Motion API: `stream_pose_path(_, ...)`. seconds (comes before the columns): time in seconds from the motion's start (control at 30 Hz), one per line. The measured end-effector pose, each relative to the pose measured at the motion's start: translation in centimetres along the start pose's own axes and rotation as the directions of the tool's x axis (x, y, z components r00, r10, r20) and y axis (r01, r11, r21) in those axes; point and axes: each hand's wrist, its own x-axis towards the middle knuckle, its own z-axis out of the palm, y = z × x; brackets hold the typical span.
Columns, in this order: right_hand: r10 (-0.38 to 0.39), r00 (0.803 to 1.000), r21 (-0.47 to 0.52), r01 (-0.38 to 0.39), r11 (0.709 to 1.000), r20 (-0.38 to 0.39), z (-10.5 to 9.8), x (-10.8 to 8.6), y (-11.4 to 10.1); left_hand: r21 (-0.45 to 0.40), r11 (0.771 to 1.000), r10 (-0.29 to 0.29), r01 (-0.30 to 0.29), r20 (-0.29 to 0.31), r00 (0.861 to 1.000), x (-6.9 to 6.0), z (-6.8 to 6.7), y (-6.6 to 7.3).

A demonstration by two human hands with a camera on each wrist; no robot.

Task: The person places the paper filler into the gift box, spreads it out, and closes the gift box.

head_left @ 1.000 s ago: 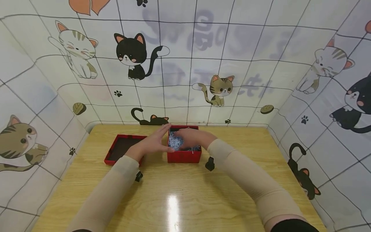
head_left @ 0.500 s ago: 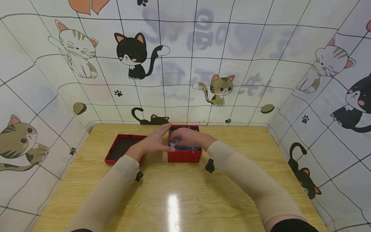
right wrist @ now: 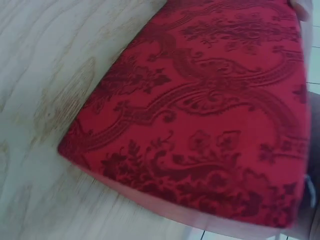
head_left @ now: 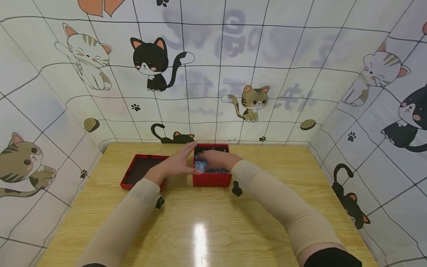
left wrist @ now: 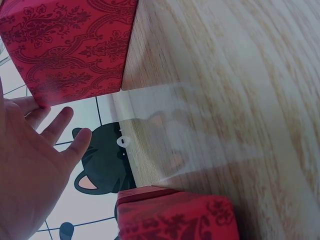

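A red patterned box [head_left: 212, 180] stands open on the table, with pale blue shredded paper [head_left: 201, 167] inside. My left hand [head_left: 175, 163] rests against its left side, thumb near the front corner and fingers toward the back. In the left wrist view, the left hand's fingers [left wrist: 60, 122] are spread and extended beside the box wall [left wrist: 75, 50]. My right hand [head_left: 218, 158] reaches down into the box over the shreds; its fingertips are hidden among them. The right wrist view is filled mostly by the patterned box side [right wrist: 200, 115].
The red lid [head_left: 141, 170], dark inside, lies upturned left of the box, partly behind my left hand. Wooden tabletop [head_left: 267, 222] stretches in front. Cat-printed cloth walls [head_left: 207, 81] enclose the back and sides.
My right hand rose slightly with its fingers bent, then went back down into the shredded paper, its forearm shifting a little left. The left hand stayed put against the box.
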Motion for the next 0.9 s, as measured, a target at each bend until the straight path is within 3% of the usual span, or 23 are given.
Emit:
stream_pose_path(0.13, 0.007, 1.000, 0.030, -0.006, 1.000, -0.014, -0.5, -0.8, -0.1, 0.008, 1.000, 0.009, -0.009, -0.002, 1.000, 0.1, 0.1, -0.2)
stream_pose_path(0.4, -0.019, 0.996, 0.108, 0.029, 0.994, -0.092, -3.2, -4.9, -0.5, -0.001, 1.000, 0.003, -0.003, -0.004, 1.000, 0.0, 0.1, -0.1)
stream_pose_path(0.6, -0.011, 0.999, 0.123, 0.016, 0.992, -0.041, -4.5, -7.6, -0.4, 0.005, 1.000, 0.000, 0.000, -0.001, 1.000, 0.0, -0.1, 0.1)
stream_pose_path(0.73, 0.009, 1.000, 0.049, -0.010, 0.999, 0.022, -4.1, -7.6, -0.5, 0.005, 1.000, 0.002, -0.002, -0.002, 1.000, 0.0, -0.1, 0.0)
stream_pose_path(0.9, 0.057, 0.997, -0.053, -0.054, 0.997, 0.060, -2.7, -5.7, -0.3, 0.021, 1.000, 0.014, -0.014, -0.005, 1.000, 0.1, -0.1, -0.1)
